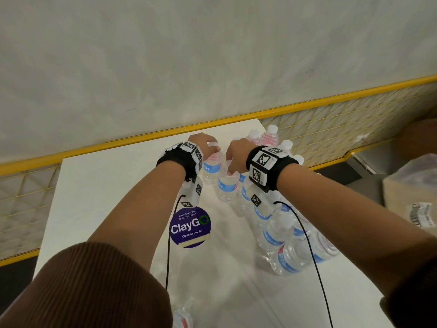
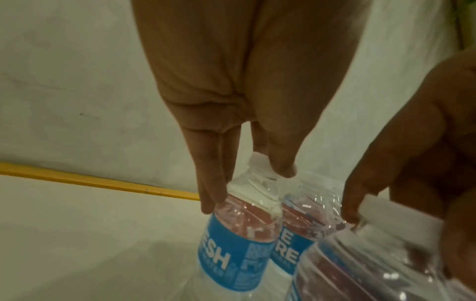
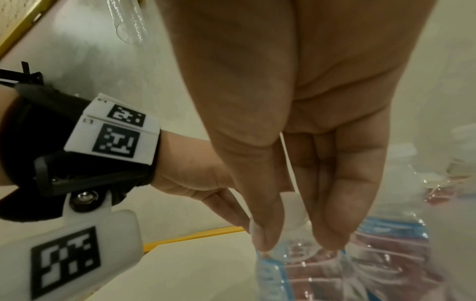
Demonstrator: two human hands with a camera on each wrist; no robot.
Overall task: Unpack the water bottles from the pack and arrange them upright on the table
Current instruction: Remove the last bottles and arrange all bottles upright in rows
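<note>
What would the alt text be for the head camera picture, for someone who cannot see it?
Seen from above, a person's left hand and right hand each grip the top of an upright water bottle, the left bottle and the right bottle, on a white table. More bottles stand behind and lie at the right, near a purple ClayGo sticker.

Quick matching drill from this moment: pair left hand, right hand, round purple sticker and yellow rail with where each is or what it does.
1 left hand
2 right hand
3 purple sticker
4 yellow rail

a flat on the table
b along the table's far edge
c grips the farther bottle's top
d grips the nearer bottle's top

Pairs: 1-c, 2-d, 3-a, 4-b
</note>
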